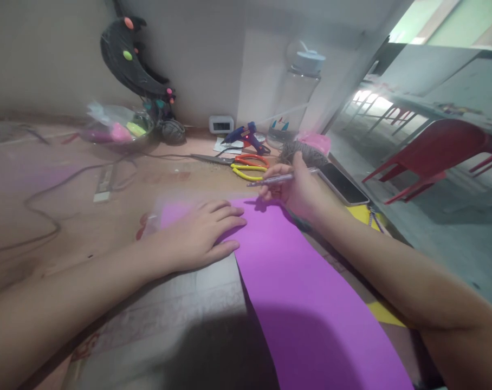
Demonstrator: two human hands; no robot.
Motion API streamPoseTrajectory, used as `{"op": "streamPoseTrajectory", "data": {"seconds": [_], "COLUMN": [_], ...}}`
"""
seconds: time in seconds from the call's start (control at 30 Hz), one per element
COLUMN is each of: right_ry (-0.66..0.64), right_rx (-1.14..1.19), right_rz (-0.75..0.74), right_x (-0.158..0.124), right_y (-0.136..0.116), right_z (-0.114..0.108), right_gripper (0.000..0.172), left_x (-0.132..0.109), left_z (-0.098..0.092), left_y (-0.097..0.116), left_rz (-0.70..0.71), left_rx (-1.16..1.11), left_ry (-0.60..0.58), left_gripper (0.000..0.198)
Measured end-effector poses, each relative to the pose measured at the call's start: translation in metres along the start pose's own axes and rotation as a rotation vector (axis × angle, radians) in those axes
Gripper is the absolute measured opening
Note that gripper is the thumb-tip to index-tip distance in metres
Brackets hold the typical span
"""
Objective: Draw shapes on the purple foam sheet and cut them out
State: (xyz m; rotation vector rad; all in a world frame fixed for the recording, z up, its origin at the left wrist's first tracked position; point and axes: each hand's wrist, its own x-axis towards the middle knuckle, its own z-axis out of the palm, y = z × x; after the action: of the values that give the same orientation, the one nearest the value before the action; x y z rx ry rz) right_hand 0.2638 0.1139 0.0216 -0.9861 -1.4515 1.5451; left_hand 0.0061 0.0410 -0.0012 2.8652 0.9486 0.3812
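Note:
A long purple sheet point(295, 281) that looks like craft paper or foam runs across the table toward me. My left hand point(207, 233) lies flat on its far left part, fingers stretched out. Over the sheet's far right edge, my right hand point(292, 187) grips a pen point(272, 180) between thumb and fingers, its tip pointing left. Scissors point(250, 165) with one orange and one yellow handle lie just beyond the right hand. A ball of grey yarn point(306, 154) and a phone point(343, 184) are close to that hand.
Against the wall stand a clear bottle point(297, 97), a small digital clock point(221, 124) and a blue glue gun point(248, 135). A bowl of colourful packets point(120, 130) sits at the back left, under a black crescent decoration point(128, 59). A cord point(51, 211) crosses the left side. A red chair point(445, 151) stands beyond the table.

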Motion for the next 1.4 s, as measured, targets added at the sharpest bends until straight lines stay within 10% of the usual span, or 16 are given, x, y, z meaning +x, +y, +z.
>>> {"op": "streamPoseTrajectory", "data": {"seconds": [0.47,1.4], "right_ry": [0.099,0.175], "right_rx": [-0.461,-0.839], "right_rz": [-0.165,-0.224], "right_x": [0.005,0.003], "right_y": [0.019,0.018], "right_z": [0.009,0.012], "right_gripper": [0.024,0.03], "left_x": [0.0,0.0], "left_z": [0.001,0.003], "left_y": [0.0,-0.001], "left_rz": [-0.004,-0.013], "left_rx": [0.0,-0.026], "left_ry": [0.009,0.026], "left_gripper": [0.046,0.046]}}
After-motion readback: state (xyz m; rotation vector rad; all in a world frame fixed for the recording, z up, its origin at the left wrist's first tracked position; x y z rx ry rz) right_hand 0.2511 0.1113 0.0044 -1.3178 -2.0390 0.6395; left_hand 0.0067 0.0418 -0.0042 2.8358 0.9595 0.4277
